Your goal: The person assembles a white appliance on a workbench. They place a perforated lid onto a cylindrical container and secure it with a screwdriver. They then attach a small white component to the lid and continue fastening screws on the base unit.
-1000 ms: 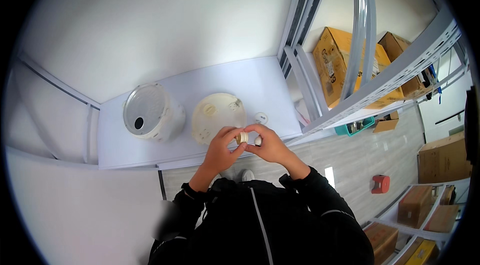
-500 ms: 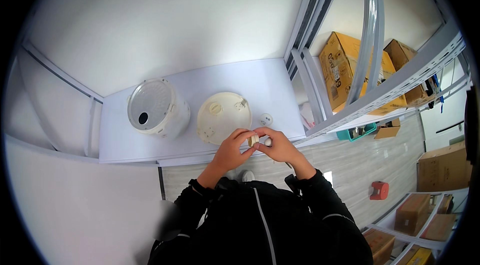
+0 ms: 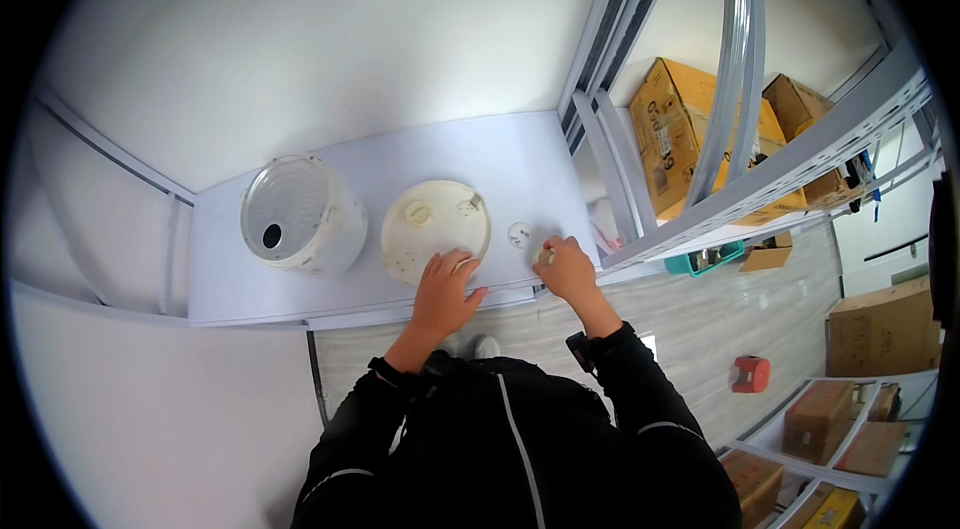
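Note:
My left hand (image 3: 441,297) lies with its fingers apart over the near edge of a round cream plastic lid (image 3: 445,231). A raised round knob (image 3: 417,214) and small fittings (image 3: 469,205) sit on the lid. Beyond the lid's right side, my right hand (image 3: 568,274) closes at the table's front edge on a small round cream part (image 3: 544,257), mostly hidden by the fingers. Between the lid and that hand, a small white disc (image 3: 519,235) with dark marks lies flat. Left of the lid stands a whitish translucent bucket (image 3: 345,229) with a dark round spot inside.
The white table (image 3: 530,154) meets a wall at the back. To its right rises a grey metal rack frame (image 3: 760,214) with a yellow carton (image 3: 665,134) behind it. A red stool (image 3: 751,374), a teal bin (image 3: 704,258) and shelved boxes (image 3: 818,419) stand lower right.
My hands have parted from around the small cream part in front of me. The right carried it to the table's front right; the left moved onto the lid and opened.

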Demonstrator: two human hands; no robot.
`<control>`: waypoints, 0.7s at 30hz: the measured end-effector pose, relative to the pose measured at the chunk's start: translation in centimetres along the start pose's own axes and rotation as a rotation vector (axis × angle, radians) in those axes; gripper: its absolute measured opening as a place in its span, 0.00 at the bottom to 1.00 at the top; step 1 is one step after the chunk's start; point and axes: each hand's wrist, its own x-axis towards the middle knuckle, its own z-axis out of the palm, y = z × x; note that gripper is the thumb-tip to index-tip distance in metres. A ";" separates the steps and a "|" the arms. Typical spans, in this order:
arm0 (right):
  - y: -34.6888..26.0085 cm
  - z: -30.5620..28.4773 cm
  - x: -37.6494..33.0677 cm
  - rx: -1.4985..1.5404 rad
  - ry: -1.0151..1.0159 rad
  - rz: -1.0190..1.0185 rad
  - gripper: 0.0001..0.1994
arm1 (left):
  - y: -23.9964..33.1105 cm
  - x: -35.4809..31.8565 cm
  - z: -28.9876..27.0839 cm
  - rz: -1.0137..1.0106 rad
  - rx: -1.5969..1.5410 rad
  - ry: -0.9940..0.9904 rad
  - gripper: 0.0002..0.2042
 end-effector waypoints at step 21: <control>0.7 -4.5 -2.2 0.345 0.067 -0.095 0.29 | 2.2 8.2 6.0 0.138 0.212 0.074 0.06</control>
